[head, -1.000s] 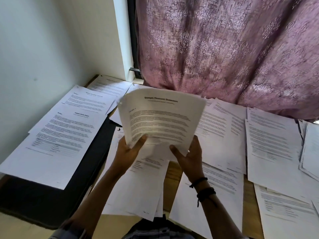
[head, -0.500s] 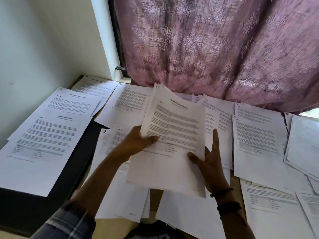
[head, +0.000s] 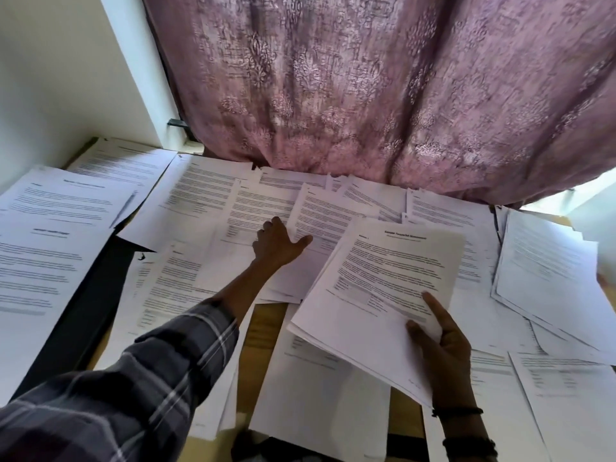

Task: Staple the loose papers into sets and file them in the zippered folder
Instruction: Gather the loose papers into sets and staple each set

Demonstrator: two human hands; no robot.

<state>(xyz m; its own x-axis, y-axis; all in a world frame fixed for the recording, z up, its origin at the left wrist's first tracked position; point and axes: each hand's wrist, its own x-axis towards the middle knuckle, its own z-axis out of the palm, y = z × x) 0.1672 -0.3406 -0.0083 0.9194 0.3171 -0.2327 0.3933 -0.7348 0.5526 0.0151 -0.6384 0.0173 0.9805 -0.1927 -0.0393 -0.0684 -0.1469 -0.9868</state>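
right hand (head: 443, 348), five o'clock, pinches a white printed paper stack (head: 393, 278); left hand (head: 278, 245), twelve o'clock, touches loose white sheets (head: 260, 201), grip unclear.

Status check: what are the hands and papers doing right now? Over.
Right hand holds paper stack. Left hand on loose sheets, grip unclear. Sheets crowd the table.
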